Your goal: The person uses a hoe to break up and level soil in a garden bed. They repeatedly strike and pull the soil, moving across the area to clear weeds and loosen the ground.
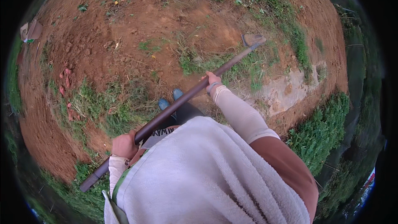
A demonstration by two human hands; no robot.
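Across the crumbly red-brown soil (97,29) slants a long hoe with a smooth, round brown shaft (178,104), left hand (124,145) and right hand (212,80) both wrapped around it! Its flat, dirt-caked blade (250,40) sits far right. Plump, pinkish-red tubers (68,82) lie exposed toward the soil's left edge; digging looks partly done, with shaggy green weeds (120,110) left.

Red tubers (62,90) lie nr weeds (93,103) at L, grn bush (322,130) at R.
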